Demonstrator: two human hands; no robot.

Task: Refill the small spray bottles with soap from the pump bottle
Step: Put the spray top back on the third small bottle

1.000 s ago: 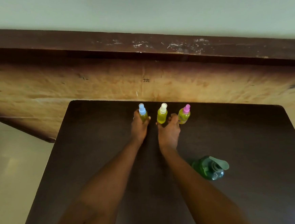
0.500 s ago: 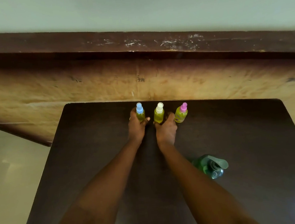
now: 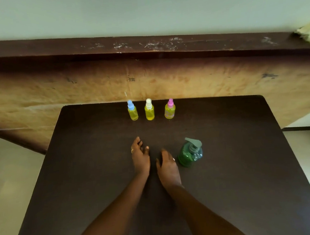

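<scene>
Fingers loose, the left hand (image 3: pixel 140 159) and right hand (image 3: pixel 168 167) hover empty. The sprays (image 3: pixel 149 111) stand capped, full-looking, at the worktop (image 3: pixel 81 178) far edge, pump bottle (image 3: pixel 190 154) beside the right hand — refilling seems done; else uncap one.

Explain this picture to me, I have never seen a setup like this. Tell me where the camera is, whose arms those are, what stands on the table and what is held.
There is no machine here. A person wears a wide-angle camera on the head, looking forward and down, so the two arms are the wearer's own. The left hand and right hand are over the dark table, fingers relaxed, holding nothing. Near the far edge, small spray bottles of yellow liquid stand in a row: a blue-capped bottle, a white-capped bottle and a pink-capped bottle. A green pump bottle stands just right of the right hand.
</scene>
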